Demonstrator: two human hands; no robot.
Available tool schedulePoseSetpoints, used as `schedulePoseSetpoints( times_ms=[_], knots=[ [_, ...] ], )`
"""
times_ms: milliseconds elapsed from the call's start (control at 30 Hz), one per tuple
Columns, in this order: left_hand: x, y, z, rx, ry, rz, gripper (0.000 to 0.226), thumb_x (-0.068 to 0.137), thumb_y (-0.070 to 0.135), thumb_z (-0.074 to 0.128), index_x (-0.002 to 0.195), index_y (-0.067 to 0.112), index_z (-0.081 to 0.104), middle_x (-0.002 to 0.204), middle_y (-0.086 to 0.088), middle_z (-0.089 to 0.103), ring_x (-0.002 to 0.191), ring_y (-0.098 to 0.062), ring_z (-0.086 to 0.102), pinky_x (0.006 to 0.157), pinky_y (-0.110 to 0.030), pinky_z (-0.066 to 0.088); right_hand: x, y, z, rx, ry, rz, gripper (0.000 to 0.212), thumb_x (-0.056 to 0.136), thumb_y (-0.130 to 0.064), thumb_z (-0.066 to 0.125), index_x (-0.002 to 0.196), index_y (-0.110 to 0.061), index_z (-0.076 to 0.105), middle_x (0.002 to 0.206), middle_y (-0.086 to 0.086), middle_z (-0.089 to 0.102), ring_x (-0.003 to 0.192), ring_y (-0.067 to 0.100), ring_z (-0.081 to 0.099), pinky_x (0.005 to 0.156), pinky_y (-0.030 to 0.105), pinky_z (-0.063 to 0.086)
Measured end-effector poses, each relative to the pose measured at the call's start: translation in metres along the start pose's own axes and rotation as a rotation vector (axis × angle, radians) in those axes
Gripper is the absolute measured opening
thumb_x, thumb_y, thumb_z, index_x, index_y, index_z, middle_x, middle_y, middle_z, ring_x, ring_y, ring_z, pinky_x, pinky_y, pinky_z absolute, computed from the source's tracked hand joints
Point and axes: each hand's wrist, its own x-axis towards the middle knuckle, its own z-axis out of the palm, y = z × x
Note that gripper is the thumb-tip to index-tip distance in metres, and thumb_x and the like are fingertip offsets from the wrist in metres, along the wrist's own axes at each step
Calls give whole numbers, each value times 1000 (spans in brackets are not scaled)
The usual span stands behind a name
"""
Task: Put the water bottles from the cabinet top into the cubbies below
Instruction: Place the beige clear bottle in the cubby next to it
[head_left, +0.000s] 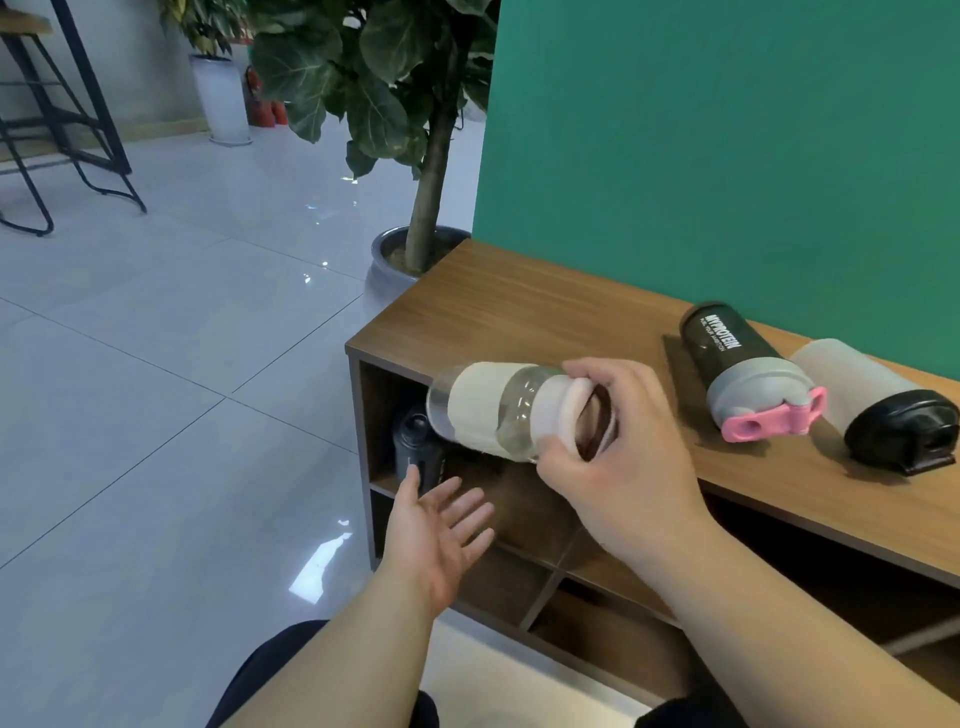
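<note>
My right hand (618, 457) grips the pink lid end of a clear bottle with a white sleeve (485, 410), held sideways with its base pointing left, in front of the top-left cubby. My left hand (441, 530) is open, palm up, just below that cubby's mouth. A dark bottle (415, 452) stands inside that top-left cubby. On the wooden cabinet top (519, 317) lie two more bottles: a black one with a grey and pink lid (737, 364) and a frosted white one with a black lid (872, 400).
The cabinet stands against a green wall (727, 156), with more open cubbies (597, 587) below and to the right. A potted tree (410, 249) stands just beyond the cabinet's left end. Glossy tiled floor (156, 389) stretches left, with stools at the far left.
</note>
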Motion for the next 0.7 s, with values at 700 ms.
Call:
schedulePoseSetpoints(
  times_ms=[700],
  knots=[
    [69, -43, 17, 190, 297, -170, 46, 98, 44, 47, 119, 11, 71, 106, -15, 77, 99, -31, 69, 83, -43, 57, -15, 104, 117, 25, -19, 571, 85, 63, -40, 87, 136, -31, 44, 109, -18, 55, 112, 10, 58, 89, 23, 46]
  ],
)
